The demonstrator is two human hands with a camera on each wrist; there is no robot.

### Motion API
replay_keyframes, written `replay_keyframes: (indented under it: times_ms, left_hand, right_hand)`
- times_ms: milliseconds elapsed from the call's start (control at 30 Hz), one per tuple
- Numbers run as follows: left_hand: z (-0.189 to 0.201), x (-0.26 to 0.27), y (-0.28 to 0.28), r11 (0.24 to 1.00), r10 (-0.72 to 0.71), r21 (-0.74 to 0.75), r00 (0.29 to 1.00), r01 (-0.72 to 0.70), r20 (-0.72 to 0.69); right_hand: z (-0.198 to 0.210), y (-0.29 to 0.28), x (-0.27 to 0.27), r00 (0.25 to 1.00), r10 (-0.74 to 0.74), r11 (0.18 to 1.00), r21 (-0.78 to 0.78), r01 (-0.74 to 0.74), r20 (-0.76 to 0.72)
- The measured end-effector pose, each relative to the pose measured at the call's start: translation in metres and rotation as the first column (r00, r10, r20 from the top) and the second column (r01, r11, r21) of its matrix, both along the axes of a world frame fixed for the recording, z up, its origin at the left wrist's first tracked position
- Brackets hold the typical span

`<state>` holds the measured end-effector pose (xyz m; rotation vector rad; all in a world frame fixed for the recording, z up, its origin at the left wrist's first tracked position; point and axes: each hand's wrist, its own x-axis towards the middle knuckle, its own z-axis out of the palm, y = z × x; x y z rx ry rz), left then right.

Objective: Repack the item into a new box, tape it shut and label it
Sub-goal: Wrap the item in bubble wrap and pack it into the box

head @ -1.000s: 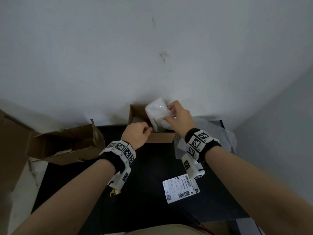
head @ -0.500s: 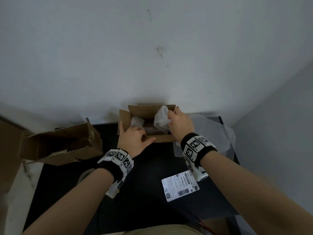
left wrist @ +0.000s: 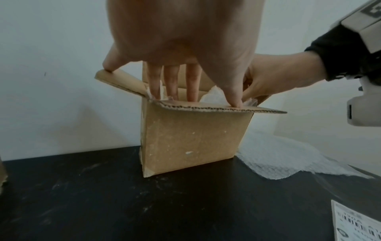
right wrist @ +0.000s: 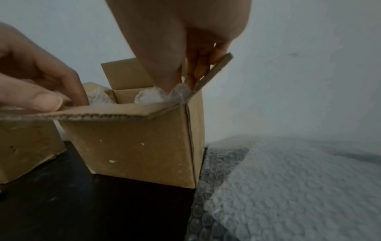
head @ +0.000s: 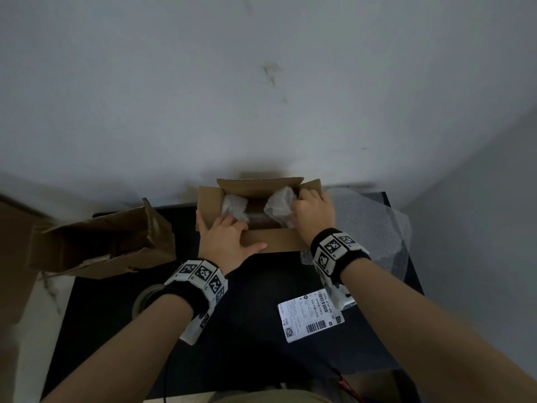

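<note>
The new cardboard box (head: 273, 244) stands open at the far middle of the black table. The item wrapped in bubble wrap (head: 277, 207) lies inside it, both white ends sticking up. My left hand (head: 232, 234) reaches in with straight fingers (left wrist: 173, 81) on the left end of the wrap, thumb lying on the front flap. My right hand (head: 308, 212) pinches the right end of the wrapped item (right wrist: 150, 97) between thumb and fingers (right wrist: 195, 73), against the side flap. The white shipping label (head: 311, 318) lies flat near the front right.
A torn old box (head: 101, 242) lies on its side at the left. A loose sheet of bubble wrap (head: 372, 228) is spread right of the new box. A tape roll (head: 142, 301) shows partly under my left wrist. A white wall stands just behind the box.
My right hand has lowered the wrapped item from above the box down into it. My left hand opened and moved from in front of the box into its left side.
</note>
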<state>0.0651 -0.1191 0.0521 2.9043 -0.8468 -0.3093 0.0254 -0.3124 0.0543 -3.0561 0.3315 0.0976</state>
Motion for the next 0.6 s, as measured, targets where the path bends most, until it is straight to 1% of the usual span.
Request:
replay_keyframes:
  times_ms: [67, 133, 200, 233, 300, 367, 500, 600]
  left_hand:
    - [-0.001, 0.001, -0.001, 1.000, -0.003, -0.005, 1.000, 0.003, 0.009]
    - [-0.001, 0.002, -0.002, 1.000, -0.002, 0.001, 1.000, 0.002, 0.019]
    - [-0.002, 0.002, -0.002, 1.000, -0.002, -0.008, 1.000, 0.003, 0.031]
    - [-0.002, 0.002, -0.003, 1.000, -0.005, -0.019, 0.999, 0.006, 0.045]
    - [-0.001, 0.003, -0.005, 0.999, -0.013, -0.048, 0.997, 0.016, 0.077]
    - [-0.001, 0.004, -0.008, 0.998, -0.018, -0.065, 0.996, 0.024, 0.093]
    - [-0.001, 0.002, -0.016, 0.998, -0.045, -0.044, 0.996, 0.048, 0.072]
    - [0.001, -0.002, -0.027, 0.997, -0.076, -0.012, 0.994, 0.077, 0.079]
  right_hand:
    - [0.000, -0.006, -0.003, 0.999, 0.032, 0.998, 0.054, -0.032, -0.002]
    - [0.003, -0.014, -0.009, 0.998, 0.058, 0.987, 0.150, -0.059, 0.012]
    - [0.005, -0.023, -0.016, 0.995, 0.077, 0.960, 0.266, -0.091, 0.061]
    - [0.005, -0.027, -0.021, 0.991, 0.096, 0.949, 0.292, -0.118, 0.091]
    - [0.000, -0.033, -0.029, 0.979, 0.162, 0.947, 0.260, -0.188, 0.121]
    - [-0.006, -0.039, -0.035, 0.971, 0.213, 0.949, 0.213, -0.232, 0.111]
    - [-0.012, -0.038, -0.038, 0.959, 0.280, 0.950, 0.132, -0.282, 0.028]
    - [-0.012, -0.034, -0.034, 0.958, 0.284, 0.954, 0.115, -0.278, -0.039]
